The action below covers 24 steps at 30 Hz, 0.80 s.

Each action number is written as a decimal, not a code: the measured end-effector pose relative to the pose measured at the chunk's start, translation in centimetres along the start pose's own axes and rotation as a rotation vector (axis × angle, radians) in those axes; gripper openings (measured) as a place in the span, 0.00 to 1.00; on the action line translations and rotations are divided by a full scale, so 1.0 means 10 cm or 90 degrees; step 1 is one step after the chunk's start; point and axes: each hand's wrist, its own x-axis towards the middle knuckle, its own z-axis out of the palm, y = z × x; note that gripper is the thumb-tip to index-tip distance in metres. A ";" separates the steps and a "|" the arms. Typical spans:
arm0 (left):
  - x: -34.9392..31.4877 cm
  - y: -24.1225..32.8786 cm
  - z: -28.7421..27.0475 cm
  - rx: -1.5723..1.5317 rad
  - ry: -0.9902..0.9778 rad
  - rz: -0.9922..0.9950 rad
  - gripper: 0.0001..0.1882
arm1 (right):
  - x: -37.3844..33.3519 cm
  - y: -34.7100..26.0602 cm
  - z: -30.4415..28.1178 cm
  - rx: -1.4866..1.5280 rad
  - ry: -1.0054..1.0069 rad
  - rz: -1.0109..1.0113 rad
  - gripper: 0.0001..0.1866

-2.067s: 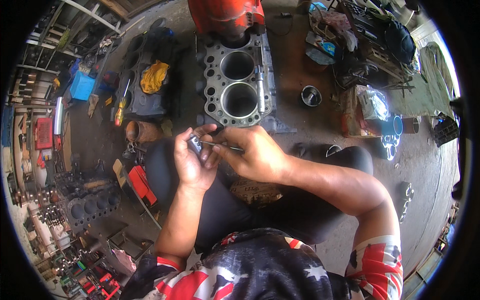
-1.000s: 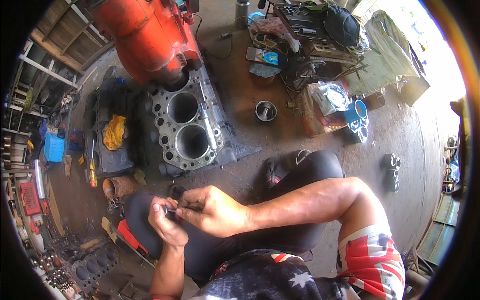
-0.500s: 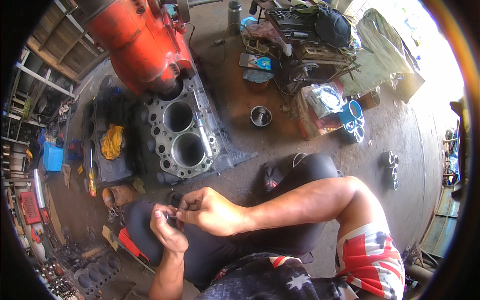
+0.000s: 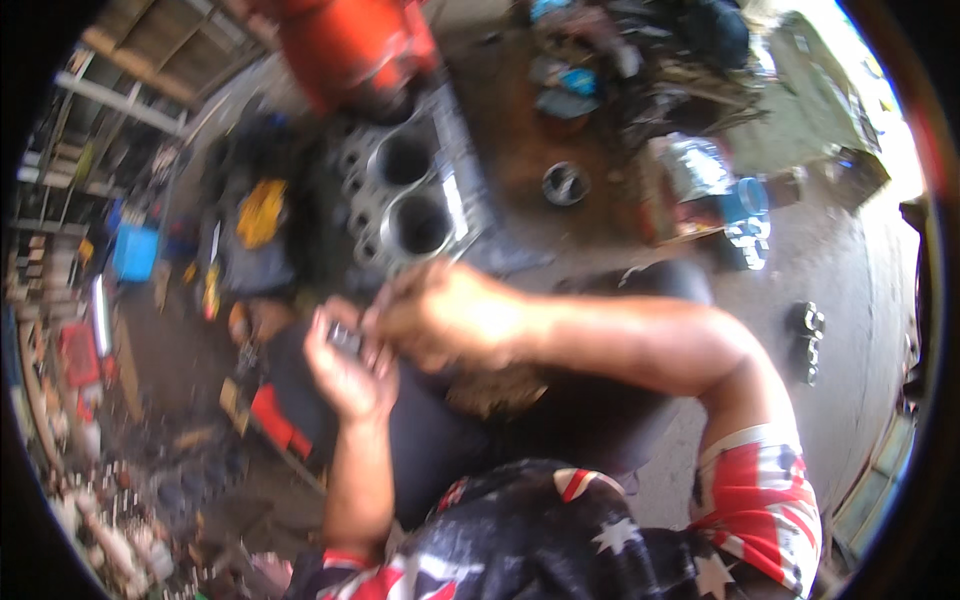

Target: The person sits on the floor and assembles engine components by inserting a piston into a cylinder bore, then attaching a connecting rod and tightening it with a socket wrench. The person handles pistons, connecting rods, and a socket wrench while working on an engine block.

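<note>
1. Left hand (image 4: 352,385): grasping small metal part (image 4: 345,338), near, left of centre.
2. Right hand (image 4: 455,315): just right of the part; grip blurred, cannot tell.
3. Engine block (image 4: 408,189): far side, beyond both hands.

The left grip (image 4: 352,378) has uncurled since half a second ago, showing more of a metal piece (image 4: 345,338).

Engine block (image 4: 411,190) on floor (image 4: 785,285), straight ahead. Second block (image 4: 268,264) left of it: rag (image 4: 261,213) on top, screwdriver (image 4: 211,290) at left edge. Right: metal cup (image 4: 566,184), then box (image 4: 657,192) (bag (image 4: 697,166) on top).
</note>
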 end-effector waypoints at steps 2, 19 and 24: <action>0.03 0.05 0.00 -0.137 -0.132 -0.001 0.22 | 0.01 -0.13 -0.13 0.289 0.017 0.099 0.13; 0.01 0.25 -0.11 -0.324 -0.212 -0.068 0.19 | 0.14 -0.25 -0.38 -0.013 0.301 -0.019 0.09; 0.00 0.23 -0.08 -0.279 -0.166 -0.058 0.19 | 0.15 -0.08 -0.19 -0.144 0.210 -0.033 0.10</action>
